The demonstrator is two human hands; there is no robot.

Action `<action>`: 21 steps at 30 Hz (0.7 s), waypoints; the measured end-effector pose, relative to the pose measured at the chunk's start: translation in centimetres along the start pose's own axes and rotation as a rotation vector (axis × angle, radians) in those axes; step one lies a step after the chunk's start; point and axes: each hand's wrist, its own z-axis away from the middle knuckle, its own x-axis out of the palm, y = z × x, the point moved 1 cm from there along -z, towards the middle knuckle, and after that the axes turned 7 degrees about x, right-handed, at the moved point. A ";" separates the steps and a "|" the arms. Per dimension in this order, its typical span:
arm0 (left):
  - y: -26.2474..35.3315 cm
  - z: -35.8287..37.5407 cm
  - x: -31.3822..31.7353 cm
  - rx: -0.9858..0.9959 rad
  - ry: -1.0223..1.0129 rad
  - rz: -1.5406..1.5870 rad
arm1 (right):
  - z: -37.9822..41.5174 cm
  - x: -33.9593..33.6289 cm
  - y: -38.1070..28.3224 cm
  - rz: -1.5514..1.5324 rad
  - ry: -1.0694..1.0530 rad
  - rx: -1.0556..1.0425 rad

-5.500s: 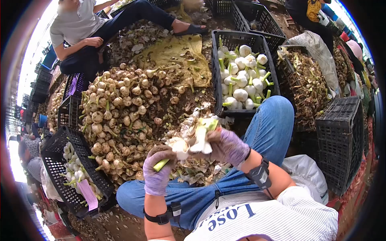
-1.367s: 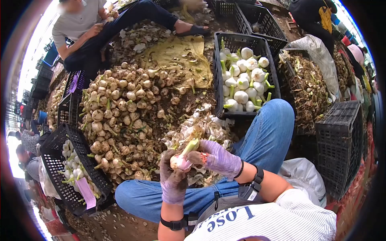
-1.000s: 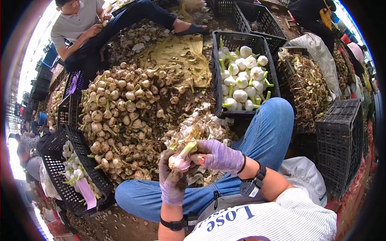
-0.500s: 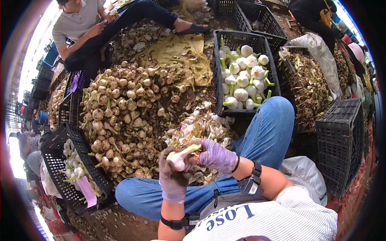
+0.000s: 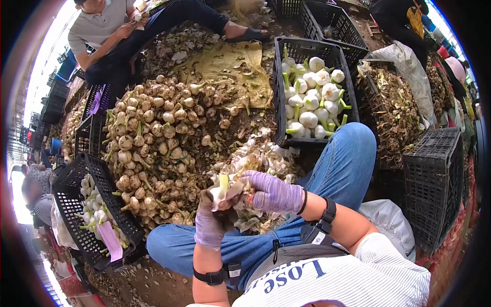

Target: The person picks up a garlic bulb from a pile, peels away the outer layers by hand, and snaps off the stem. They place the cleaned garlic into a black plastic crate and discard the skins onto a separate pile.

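Observation:
In front of my lap, my left hand [image 5: 210, 221], in a dirt-darkened purple glove, is closed around a garlic bulb [image 5: 222, 200]. The bulb's cut green stem points up, and part of its body is hidden by the glove. From the right, my right hand [image 5: 275, 191], in a cleaner purple glove, comes up against the bulb with its fingers curled. A small reddish bit shows at those fingertips, but I cannot tell what they grip. Below and beyond both hands lies a heap of loose garlic skins [image 5: 261, 158].
Unpeeled garlic bulbs [image 5: 153, 133] are piled ahead left. A black crate [image 5: 280, 92] of white garlic stands ahead right; another crate [image 5: 66, 204] with garlic and a pink slip is left. An upended crate [image 5: 432, 189] stands right. Across the pile sits another person [image 5: 105, 30].
The bulb has turned so its stem points upward instead of to the right. My left hand has shifted slightly left and down; my right hand has moved onto the bulb's side.

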 end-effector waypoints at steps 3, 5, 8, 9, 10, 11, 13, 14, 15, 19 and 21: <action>0.2 0.7 2.5 0.482 0.014 -0.364 | 0.1 0.6 -2.3 -0.240 -0.083 0.194; -1.2 -0.2 1.7 0.674 0.056 -0.496 | 0.1 1.3 -2.0 -0.255 -0.007 0.165; -1.9 -0.2 1.7 0.870 0.062 -0.637 | 0.4 1.5 -1.9 -0.214 0.135 0.159; -1.8 0.3 3.2 0.876 0.071 -0.647 | -0.2 1.8 -0.5 -0.190 0.133 0.199; -1.9 0.6 4.2 0.883 0.081 -0.658 | 0.2 1.9 0.3 -0.190 0.131 0.199; -2.3 0.8 4.2 0.867 0.082 -0.670 | 0.4 2.0 0.4 -0.139 0.180 0.188; -2.9 0.9 3.8 0.852 0.119 -0.661 | 0.7 1.8 0.3 -0.088 0.227 0.176; -3.1 0.9 3.7 0.835 0.151 -0.652 | 0.7 1.6 0.1 -0.095 0.169 0.182; -3.0 0.7 3.8 0.778 0.272 -0.494 | 0.8 1.4 -0.1 -0.102 0.113 0.187; 0.0 0.7 1.3 0.278 0.066 -0.497 | 1.0 0.6 -0.5 0.096 0.033 0.092; 0.7 -0.1 0.4 0.175 0.023 -0.496 | 1.0 0.3 -1.0 0.186 0.012 0.119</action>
